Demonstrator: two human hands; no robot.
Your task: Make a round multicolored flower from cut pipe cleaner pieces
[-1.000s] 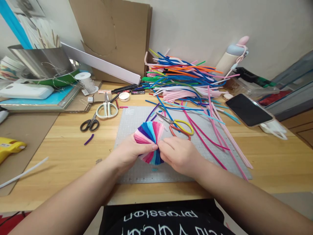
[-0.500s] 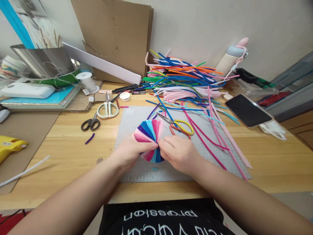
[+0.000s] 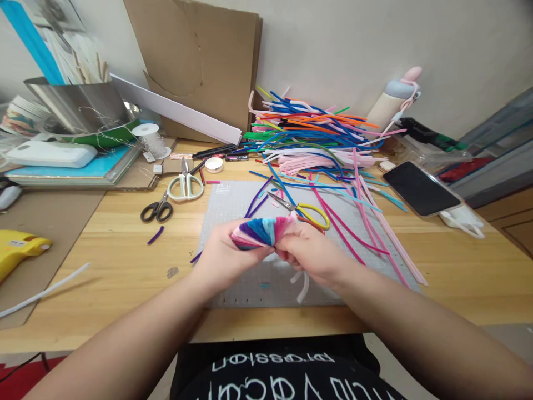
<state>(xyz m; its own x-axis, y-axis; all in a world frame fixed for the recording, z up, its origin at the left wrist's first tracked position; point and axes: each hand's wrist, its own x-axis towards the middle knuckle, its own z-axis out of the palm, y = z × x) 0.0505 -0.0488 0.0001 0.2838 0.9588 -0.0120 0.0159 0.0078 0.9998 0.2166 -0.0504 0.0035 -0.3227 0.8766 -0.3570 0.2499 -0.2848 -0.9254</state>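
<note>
Between my hands, above the grey cutting mat (image 3: 245,297), is a fan-shaped bundle of pipe cleaners (image 3: 260,230) in purple, blue, light blue and pinks. My left hand (image 3: 225,250) grips its left side, thumb pressed across the lower front. My right hand (image 3: 310,250) is closed on the bundle's right side near its gathered point; those fingertips are partly hidden. White pipe cleaner ends (image 3: 305,286) hang below my right hand. Just behind the hands lie scissors (image 3: 310,215) with yellow and orange handles, blades pointing left.
A pile of coloured pipe cleaners (image 3: 312,130) lies at the back, with loose pink strands (image 3: 341,233) on the right. Further right rests a phone (image 3: 420,189). White-handled scissors (image 3: 185,186), black scissors (image 3: 157,211) and a yellow glue gun (image 3: 20,250) lie to the left.
The bundle has tilted, so its round face now shows as a narrower fan. My right hand has turned, and white ends now show beneath it.
</note>
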